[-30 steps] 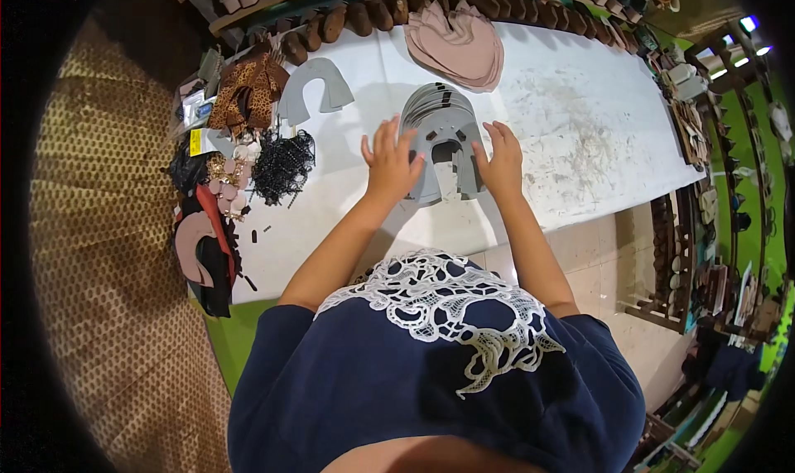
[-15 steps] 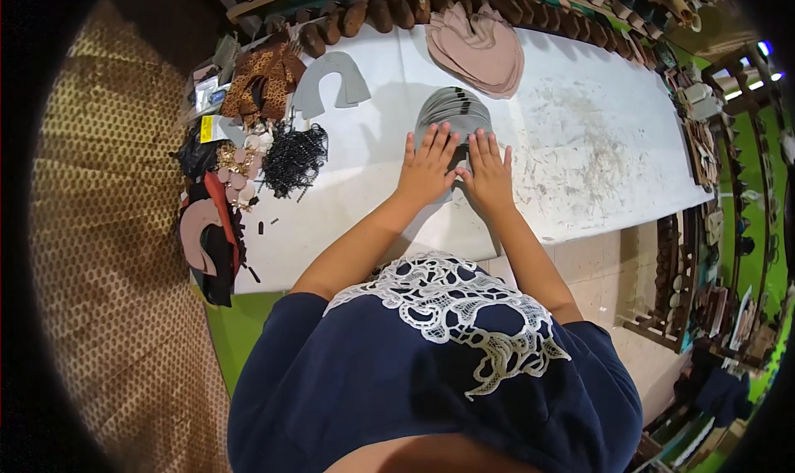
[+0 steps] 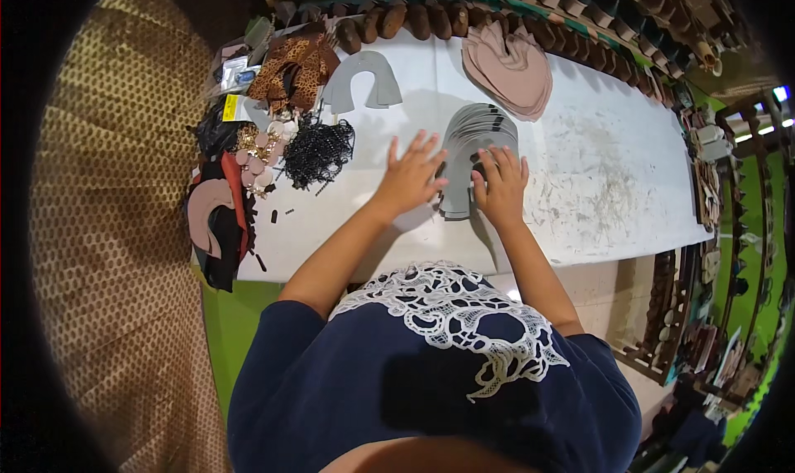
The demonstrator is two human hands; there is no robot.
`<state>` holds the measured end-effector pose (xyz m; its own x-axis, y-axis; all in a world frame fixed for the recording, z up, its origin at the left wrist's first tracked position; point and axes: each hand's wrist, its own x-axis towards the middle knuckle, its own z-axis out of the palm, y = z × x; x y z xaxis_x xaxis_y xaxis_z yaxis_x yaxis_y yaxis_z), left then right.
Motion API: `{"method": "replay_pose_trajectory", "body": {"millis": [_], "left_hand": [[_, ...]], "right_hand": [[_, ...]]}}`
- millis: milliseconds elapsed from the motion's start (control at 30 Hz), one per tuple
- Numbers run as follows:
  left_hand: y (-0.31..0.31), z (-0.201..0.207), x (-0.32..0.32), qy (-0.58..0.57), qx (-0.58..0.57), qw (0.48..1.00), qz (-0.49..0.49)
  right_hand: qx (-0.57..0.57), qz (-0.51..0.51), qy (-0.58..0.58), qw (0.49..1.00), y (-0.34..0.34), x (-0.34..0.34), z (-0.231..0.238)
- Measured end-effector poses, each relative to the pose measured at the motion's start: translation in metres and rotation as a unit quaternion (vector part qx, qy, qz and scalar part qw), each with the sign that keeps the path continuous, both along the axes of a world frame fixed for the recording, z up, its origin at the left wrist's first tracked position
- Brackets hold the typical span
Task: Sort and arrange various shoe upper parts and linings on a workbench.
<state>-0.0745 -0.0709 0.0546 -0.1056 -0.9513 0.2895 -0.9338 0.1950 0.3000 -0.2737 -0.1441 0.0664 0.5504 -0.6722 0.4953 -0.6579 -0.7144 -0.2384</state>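
Curving horseshoe-like, a grey layered stack [image 3: 475, 139], staggered at its far end

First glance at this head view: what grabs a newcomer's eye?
Probably the fanned stack of grey horseshoe-shaped pieces mid-table, with the left hand spread beside it and the right hand over its right side. Next, the white lace on the navy top at the bottom centre. Then the leopard-print material and black tangle on the table's left.
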Motion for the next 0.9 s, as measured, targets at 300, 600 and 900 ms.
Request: {"method": "replay_pose_trajectory", "body": {"millis": [300,600,900], "left_hand": [[0.009,0.011,0.122,-0.04,-0.047,0.976,0.207],[-0.03,-0.001,0.2,-0.169,-0.051,0.972,0.155],[-0.053,-0.011,0.22,-0.226,-0.01,0.971,0.076]], "right_hand": [[-0.02,0.184,0.028,0.982,-0.017,0.105,0.02],[0.01,0.091,0.136,0.986,-0.077,0.194,-0.023],[-0.071,0.107,0.163,0.978,-0.101,0.211,-0.038]]}}
